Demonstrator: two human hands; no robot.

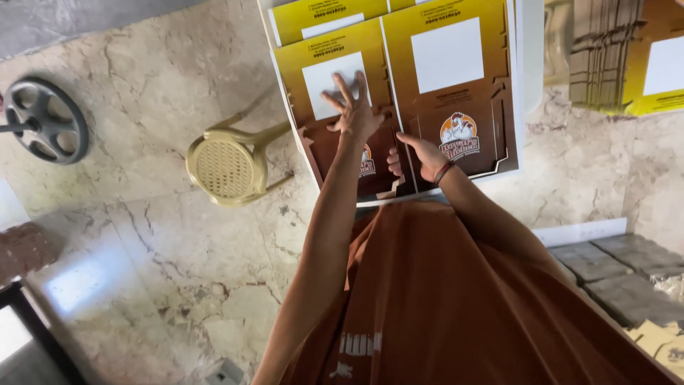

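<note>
Flat yellow-and-brown carton blanks (456, 85) lie side by side in stacks on a white table (531, 57). My left hand (350, 110) is spread flat, fingers apart, over the left blank (320, 57), near its white square. My right hand (420, 153), with a dark band at the wrist, sits at the near edge between the two front blanks. Its thumb lies on top and its fingers curl round the blank's edge. My orange shirt fills the lower part of the view.
A beige plastic stool (224, 167) stands on the marble floor left of the table. A black wheel (46, 121) lies far left. More stacked blanks (627, 57) sit at top right, and grey slabs (620, 274) at lower right.
</note>
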